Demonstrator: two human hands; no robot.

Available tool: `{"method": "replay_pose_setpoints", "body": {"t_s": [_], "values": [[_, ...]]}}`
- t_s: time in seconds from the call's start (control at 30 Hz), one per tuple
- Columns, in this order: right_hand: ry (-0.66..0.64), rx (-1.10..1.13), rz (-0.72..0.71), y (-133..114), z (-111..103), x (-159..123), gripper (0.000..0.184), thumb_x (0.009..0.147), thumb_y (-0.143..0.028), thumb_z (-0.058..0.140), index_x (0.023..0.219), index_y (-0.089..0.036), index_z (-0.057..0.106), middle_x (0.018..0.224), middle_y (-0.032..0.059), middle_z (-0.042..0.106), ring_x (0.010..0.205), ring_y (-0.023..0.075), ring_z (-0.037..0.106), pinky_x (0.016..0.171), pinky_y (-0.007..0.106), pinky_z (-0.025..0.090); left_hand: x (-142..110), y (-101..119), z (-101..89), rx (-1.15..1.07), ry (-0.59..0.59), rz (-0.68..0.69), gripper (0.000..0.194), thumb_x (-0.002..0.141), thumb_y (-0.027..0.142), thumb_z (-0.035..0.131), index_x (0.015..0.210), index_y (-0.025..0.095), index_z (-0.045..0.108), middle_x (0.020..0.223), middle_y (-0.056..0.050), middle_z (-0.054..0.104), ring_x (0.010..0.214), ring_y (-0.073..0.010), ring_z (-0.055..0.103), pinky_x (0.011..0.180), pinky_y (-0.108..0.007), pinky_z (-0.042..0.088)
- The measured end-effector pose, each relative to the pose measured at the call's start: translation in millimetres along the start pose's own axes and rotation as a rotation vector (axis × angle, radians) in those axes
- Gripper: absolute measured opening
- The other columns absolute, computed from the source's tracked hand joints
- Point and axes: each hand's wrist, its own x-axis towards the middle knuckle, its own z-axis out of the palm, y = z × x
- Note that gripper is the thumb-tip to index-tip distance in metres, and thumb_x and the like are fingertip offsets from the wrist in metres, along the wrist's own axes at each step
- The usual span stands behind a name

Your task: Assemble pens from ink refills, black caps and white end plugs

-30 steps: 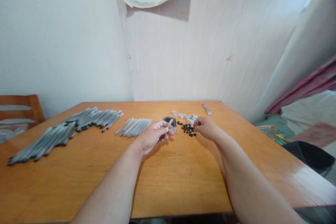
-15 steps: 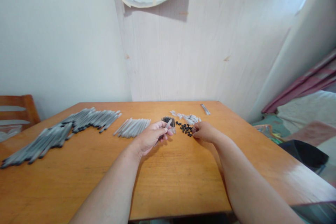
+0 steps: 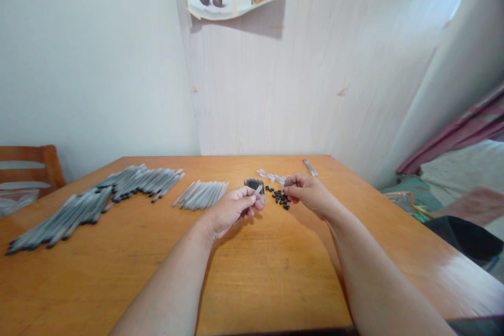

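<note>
Centre frame, gripping pale tube [image 3: 257,190] in left hand [image 3: 235,207]; in pinched right hand [image 3: 307,192], contents unclear. Apparently done: black-ended tubes [image 3: 79,215], middle left. Remaining: plain tubes [image 3: 202,195], black caps [image 3: 281,198].

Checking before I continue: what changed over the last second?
The right hand dipped beside the black caps, then rose and moved left, toward the left hand; whether it took a cap is unclear. The left hand still holds its stick; the stick piles lie as before.

2 hands [image 3: 230,210], 1 tbl [image 3: 252,273], 1 chair [image 3: 50,169], 12+ blk caps [image 3: 281,199], dozens capped tubes [image 3: 84,207].
</note>
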Motion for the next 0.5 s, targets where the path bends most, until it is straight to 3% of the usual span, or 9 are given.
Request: {"method": "replay_pose_setpoints", "body": {"t_s": [0.2,0.5], "values": [[-0.054,0.253,-0.018,-13,15,-9,0.026,0.069,-0.035,0.072,0.088,-0.018,0.069,0.073,-0.0015,0.064,0.058,0.0092,0.053,0.06,0.025,0.042,-4,3,3.8,0.058,-0.057,0.002,0.024,0.087,0.035,0.059,0.099,0.015,0.062,0.094,-0.009,0.069,0.068,-0.0104,0.052,0.064,-0.025,0.035],[-0.039,0.225,-0.063,-18,29,-14,0.02,0.07,-0.03,0.069,0.087,-0.019,0.066,0.081,-0.0001,0.066,0.066,0.0114,0.056,0.065,0.027,0.043,-4,1,6.2,0.098,-0.057,-0.003,0.025,0.087,0.036,0.058,0.098,0.014,0.06,0.092,-0.008,0.069,0.066,-0.0104,0.051,0.064,-0.025,0.035]]}}
